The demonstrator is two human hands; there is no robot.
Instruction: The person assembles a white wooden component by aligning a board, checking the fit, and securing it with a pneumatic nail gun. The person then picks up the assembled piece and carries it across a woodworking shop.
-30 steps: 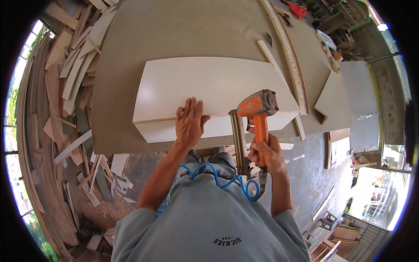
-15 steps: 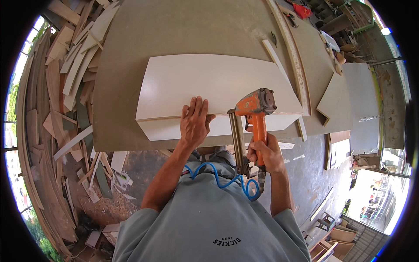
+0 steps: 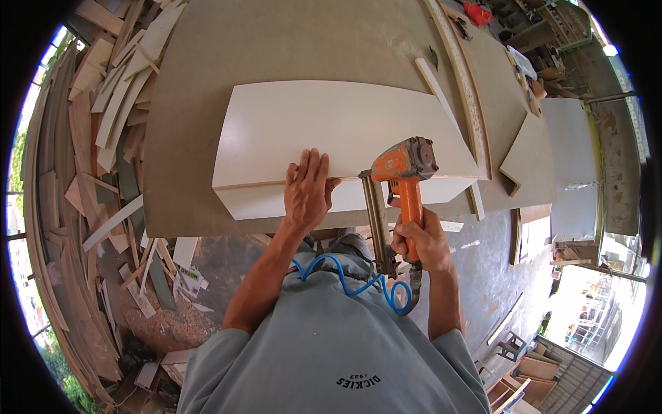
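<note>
A white board box (image 3: 331, 127) lies across the near part of the workbench, its top panel meeting a front panel along a bare wooden edge. Over that edge rests my left hand (image 3: 306, 193), fingers stretched flat on the top and the thumb by the edge. My right hand (image 3: 425, 241) is wrapped round the handle of an orange pneumatic nail gun (image 3: 405, 164). The gun's nose meets the box's edge, right of my left hand. From the handle's base a coiled blue air hose (image 3: 343, 279) runs across my waist.
The brown workbench (image 3: 276, 48) carries a long wooden strip (image 3: 469, 96), a thin white strip (image 3: 436, 86) and an offcut board (image 3: 527, 155) on the right. Scrap wood (image 3: 121, 110) is heaped at the left. A small stool (image 3: 512, 346) stands on the floor at lower right.
The view has shifted very slightly. Both hands, the nail gun and the box keep the same places relative to one another.
</note>
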